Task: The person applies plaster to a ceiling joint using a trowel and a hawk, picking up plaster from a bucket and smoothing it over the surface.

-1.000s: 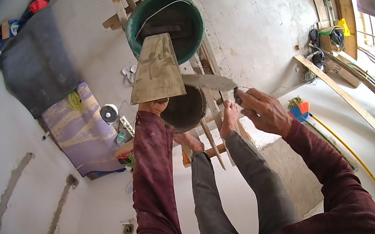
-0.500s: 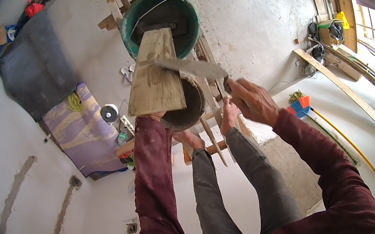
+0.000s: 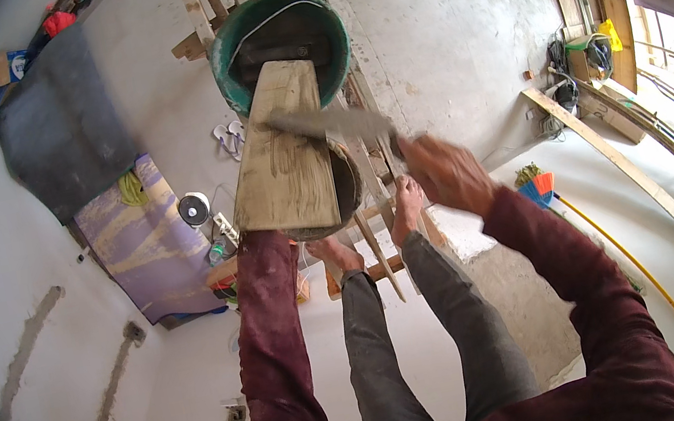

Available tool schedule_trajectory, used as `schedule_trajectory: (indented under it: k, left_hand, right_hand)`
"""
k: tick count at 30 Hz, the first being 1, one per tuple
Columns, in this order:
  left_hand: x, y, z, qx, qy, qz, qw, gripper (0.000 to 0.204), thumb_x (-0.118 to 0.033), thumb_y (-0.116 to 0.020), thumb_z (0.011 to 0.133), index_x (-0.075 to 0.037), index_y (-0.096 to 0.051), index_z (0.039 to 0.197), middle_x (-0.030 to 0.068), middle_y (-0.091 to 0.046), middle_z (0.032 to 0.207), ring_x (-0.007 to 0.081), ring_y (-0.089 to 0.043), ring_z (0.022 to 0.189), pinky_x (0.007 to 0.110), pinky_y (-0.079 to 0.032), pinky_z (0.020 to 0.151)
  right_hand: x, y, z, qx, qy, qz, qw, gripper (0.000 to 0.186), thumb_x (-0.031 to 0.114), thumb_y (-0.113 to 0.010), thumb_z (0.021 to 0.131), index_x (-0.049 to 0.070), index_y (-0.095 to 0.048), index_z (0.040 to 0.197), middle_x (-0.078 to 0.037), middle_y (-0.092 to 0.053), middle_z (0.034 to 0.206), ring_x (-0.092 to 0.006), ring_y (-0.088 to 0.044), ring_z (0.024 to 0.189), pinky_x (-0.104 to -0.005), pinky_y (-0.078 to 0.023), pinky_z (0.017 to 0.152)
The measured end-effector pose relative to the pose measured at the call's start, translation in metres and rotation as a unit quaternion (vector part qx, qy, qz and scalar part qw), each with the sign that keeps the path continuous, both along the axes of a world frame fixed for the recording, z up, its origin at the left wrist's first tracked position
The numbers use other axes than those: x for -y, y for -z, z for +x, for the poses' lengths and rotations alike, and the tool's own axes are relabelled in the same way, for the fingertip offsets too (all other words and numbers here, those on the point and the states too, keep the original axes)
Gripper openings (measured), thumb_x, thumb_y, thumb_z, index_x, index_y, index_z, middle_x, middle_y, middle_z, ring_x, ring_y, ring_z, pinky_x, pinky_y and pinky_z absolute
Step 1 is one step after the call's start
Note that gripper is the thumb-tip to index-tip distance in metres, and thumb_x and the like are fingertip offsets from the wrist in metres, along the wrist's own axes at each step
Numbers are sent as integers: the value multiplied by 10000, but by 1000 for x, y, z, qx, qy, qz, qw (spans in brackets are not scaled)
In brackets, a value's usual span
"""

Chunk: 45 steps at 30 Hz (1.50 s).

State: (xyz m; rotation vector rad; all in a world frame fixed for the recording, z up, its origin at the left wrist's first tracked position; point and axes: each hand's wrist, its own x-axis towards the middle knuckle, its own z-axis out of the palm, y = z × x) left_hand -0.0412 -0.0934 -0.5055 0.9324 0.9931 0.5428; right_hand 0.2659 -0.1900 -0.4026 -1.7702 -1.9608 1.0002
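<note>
A flat wooden board [image 3: 282, 157], smeared with grey mortar, rests on my left hand, which is hidden beneath it; only the maroon sleeve [image 3: 274, 312] reaches its near edge. My right hand [image 3: 450, 177] is wrapped round the handle of a trowel [image 3: 340, 122]. Its long, mortar-coated blade lies across the right part of the board, the tip near the board's middle. Just beyond the board's far end stands a green bucket [image 3: 338, 39] with a wire handle and dark contents. A second, round container [image 3: 349, 177] is mostly covered by the board.
My bare feet [image 3: 408, 202] stand on a platform of wooden slats [image 3: 391, 277]. Left lie a purple mat [image 3: 148, 262], a dark sheet [image 3: 60, 124], a small fan [image 3: 194, 208] and slippers [image 3: 231, 139]. On the right are a broom [image 3: 539, 188] and a long plank [image 3: 641, 193].
The board has come slightly nearer to me, covering more of the round container and my left hand. The trowel blade has shifted a little left across the board.
</note>
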Motion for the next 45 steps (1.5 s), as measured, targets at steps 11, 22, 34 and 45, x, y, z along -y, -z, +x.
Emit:
schedule_trajectory:
  k: [11,22,34,45]
  left_hand:
    - [-15,-71,40,80,-130,-25,988,430,-54,-662,929,12,-511,1327,91,-609,1296,168,-626,1105,318,-509,948]
    - [-40,-44,-11,-276,28,423,863,440,-121,-709,855,-155,-634,1287,122,-608,1325,348,-558,1224,446,-429,1058]
    - [20,-76,-7,-83,-7,164,983,548,-218,-642,913,-104,-482,1424,110,-505,1429,291,-455,1338,452,-376,1111]
    - [80,-129,-11,18,-103,-64,992,472,-182,-594,914,-82,-500,1366,126,-528,1342,303,-486,1259,457,-395,1054]
  right_hand:
    - [-13,-62,-2,-404,302,-293,812,382,304,-487,1025,-13,-559,1225,-60,-555,798,-135,-556,623,-306,-498,556]
    - [-33,-29,5,-608,265,-390,639,444,376,-391,1080,26,-516,1323,-26,-515,847,-70,-480,573,-234,-425,457]
    - [34,-110,20,-58,165,19,984,438,79,-711,844,-55,-558,1232,-194,-592,927,-358,-606,796,-430,-495,730]
    - [-3,-88,16,155,100,-10,983,323,136,-661,884,52,-562,1180,-148,-601,913,-354,-638,759,-459,-508,639]
